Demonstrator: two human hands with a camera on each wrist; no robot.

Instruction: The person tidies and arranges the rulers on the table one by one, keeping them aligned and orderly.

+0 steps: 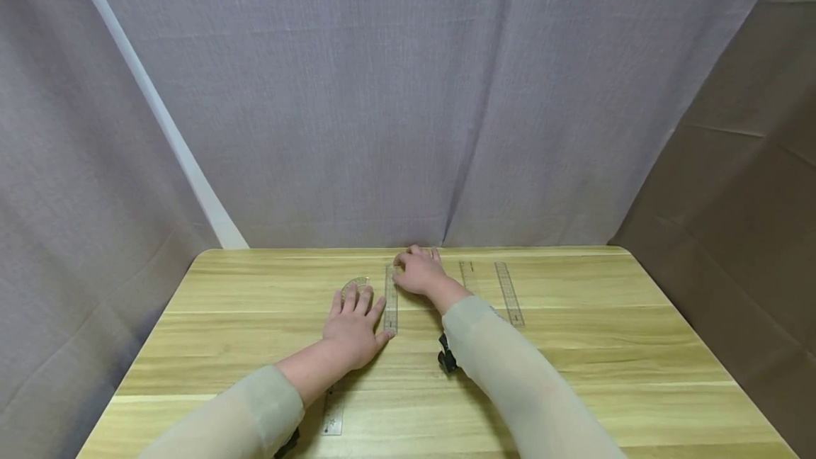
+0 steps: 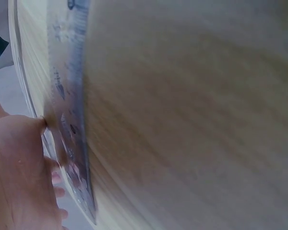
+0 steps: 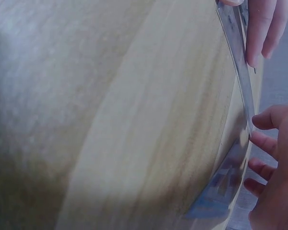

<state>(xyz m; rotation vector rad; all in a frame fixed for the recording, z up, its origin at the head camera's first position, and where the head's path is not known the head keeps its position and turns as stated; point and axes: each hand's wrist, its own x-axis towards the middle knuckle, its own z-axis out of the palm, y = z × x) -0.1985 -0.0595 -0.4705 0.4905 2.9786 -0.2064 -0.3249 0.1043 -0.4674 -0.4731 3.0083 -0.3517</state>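
Note:
A clear ruler (image 1: 391, 303) lies upright in the head view, between my two hands. With its fingers spread, my left hand (image 1: 353, 331) rests flat to its left, the thumb touching the ruler's near end. Its fingertips reach a clear protractor (image 1: 355, 282), which they partly cover. At the ruler's far end, my right hand (image 1: 421, 273) has thumb and index finger against it. In the right wrist view, the right hand's thumb (image 3: 269, 117) and index finger (image 3: 264, 143) are a little apart at the ruler's tip (image 3: 248, 115); the other fingers are loosely bent.
Two more clear rulers, one (image 1: 468, 275) partly behind my right arm and one (image 1: 510, 295) farther right, lie on the wooden table (image 1: 605, 346). Another clear strip (image 1: 333, 413) shows beside my left sleeve. Grey curtain (image 1: 357, 105) stands behind the table's far edge.

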